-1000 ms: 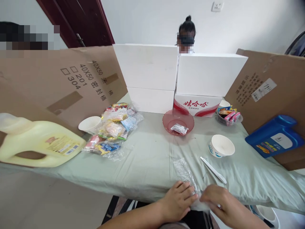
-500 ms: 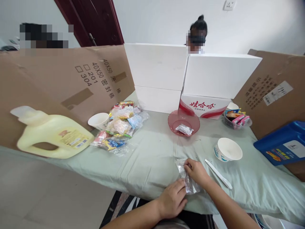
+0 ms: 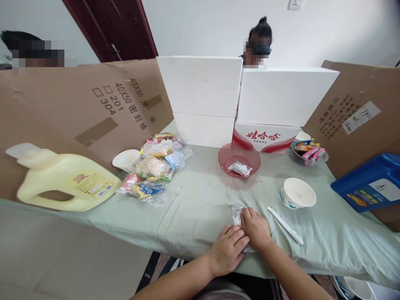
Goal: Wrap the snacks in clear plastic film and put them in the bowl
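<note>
A clear plastic bag (image 3: 236, 213) lies near the table's front edge, mostly covered by my hands. My left hand (image 3: 229, 249) is closed at its lower left side, with fingertips against the plastic. Bent over the upper part of the bag, my right hand (image 3: 255, 227) grips it with curled fingers. The two hands touch or nearly touch. To the right lies a white utility knife (image 3: 286, 226), and past it stands a white paper bowl (image 3: 298, 193). Beyond my hands, a pink translucent plate (image 3: 224, 160) holds a small white packet (image 3: 240, 168).
At left, a pile of wrapped snacks (image 3: 156, 164) sits beside another paper bowl (image 3: 126, 160) and a yellow jug (image 3: 67, 181). A blue jug (image 3: 370, 183) and a snack container (image 3: 309, 154) stand right. White boxes (image 3: 200, 87) and cardboard (image 3: 125, 96) wall the table; people are behind.
My right hand has curled down over the bag, and my left hand has moved up close against it. More of the bag is now covered. The view has shifted slightly.
</note>
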### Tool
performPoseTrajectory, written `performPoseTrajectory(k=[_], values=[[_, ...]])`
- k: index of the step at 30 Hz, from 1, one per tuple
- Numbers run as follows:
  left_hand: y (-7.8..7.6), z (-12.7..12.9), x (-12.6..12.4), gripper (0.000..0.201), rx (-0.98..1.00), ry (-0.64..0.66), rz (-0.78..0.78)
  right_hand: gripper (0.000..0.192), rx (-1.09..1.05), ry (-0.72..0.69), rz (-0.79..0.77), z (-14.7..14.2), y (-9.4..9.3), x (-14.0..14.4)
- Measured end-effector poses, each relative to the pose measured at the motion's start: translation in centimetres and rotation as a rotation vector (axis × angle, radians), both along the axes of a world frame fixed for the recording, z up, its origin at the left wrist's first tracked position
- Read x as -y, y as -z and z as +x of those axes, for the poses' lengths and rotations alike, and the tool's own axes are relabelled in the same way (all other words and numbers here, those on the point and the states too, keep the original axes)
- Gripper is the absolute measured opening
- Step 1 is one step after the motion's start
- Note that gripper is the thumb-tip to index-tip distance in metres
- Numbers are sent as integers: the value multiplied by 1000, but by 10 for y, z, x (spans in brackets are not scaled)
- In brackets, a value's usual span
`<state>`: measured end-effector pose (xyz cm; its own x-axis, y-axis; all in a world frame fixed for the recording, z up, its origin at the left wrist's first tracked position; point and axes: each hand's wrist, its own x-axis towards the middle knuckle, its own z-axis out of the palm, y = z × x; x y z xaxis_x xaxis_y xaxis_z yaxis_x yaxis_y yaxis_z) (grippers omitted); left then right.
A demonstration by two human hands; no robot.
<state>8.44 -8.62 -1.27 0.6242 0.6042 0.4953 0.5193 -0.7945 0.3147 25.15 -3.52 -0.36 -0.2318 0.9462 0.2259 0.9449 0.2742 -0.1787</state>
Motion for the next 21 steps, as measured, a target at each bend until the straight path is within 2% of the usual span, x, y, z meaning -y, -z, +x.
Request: performPoseTrajectory(k=[2,4,6,7,9,11,12,15,18,21], values=[[0,-2,-4,12,-56,47,-11,17,-4,54,73,15,-7,-8],[1,-4,-5,13,-62,58,19,21,-12,123,140,31,-15,-15],[4,-5,-4,15,-27,34,63,25,-37,115,195,40,-20,-15],[6,-5,-3,16,-7,20,81,27,-49,47,213,41,-21,-13],[8,-4,-2,17,26,3,110,33,-37,-207,206,35,-18,-3],[8,-3,-2,17,50,19,116,45,21,-460,135,24,-11,8],[7,-3,-2,17,60,36,107,50,52,-528,86,20,-8,12],[-2,-7,-1,15,103,73,34,55,46,-541,-27,17,-6,21],[-14,-14,0,15,157,31,-28,57,-85,-565,-91,28,-15,29],[-21,-18,-2,16,202,38,-75,74,-238,-642,-153,36,-21,41]])
